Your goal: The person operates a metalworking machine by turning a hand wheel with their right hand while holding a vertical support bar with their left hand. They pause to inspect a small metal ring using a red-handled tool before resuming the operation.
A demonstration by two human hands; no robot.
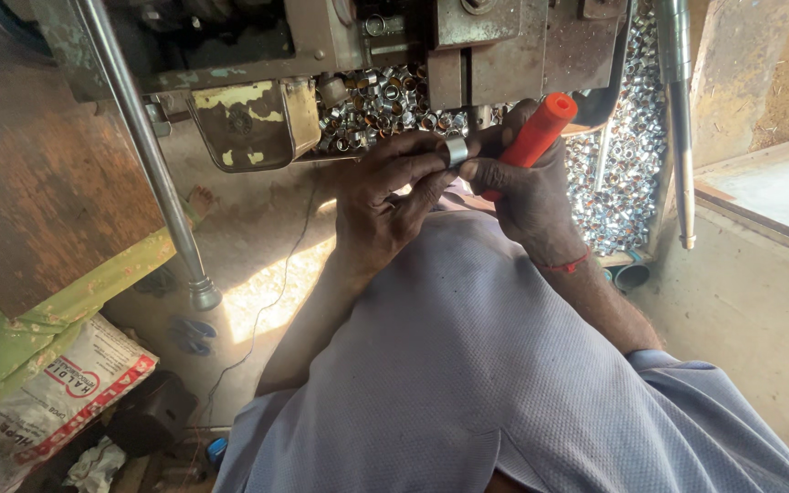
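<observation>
Nearest the camera, below the old metal machine, a grey-blue shirt fills the lower part of the view, and both bare forearms reach up from it toward the machine's underside. Just under the machine, the left hand is closed in a pinch, its fingertips grasping a small silver metal ring; the ring sits just beneath the machine's lower edge, between the two hands. Touching that ring from the other side, the right hand is clenched around an orange cylindrical handle, which tilts up and away from the wrist toward the machine; a red thread band circles the right wrist. Directly behind the hands, against the machine's lower edge, lies a heap of small shiny metal rings, and more of them fill a chute that runs down the machine's right side. A long steel lever slants down from the machine's upper left and ends in a rounded knob, and a second steel rod hangs at the machine's right. Left of the machine stands a rusty brown panel with a green painted edge, and below it a printed white sack lies on the concrete floor, where a patch of sunlight falls.
</observation>
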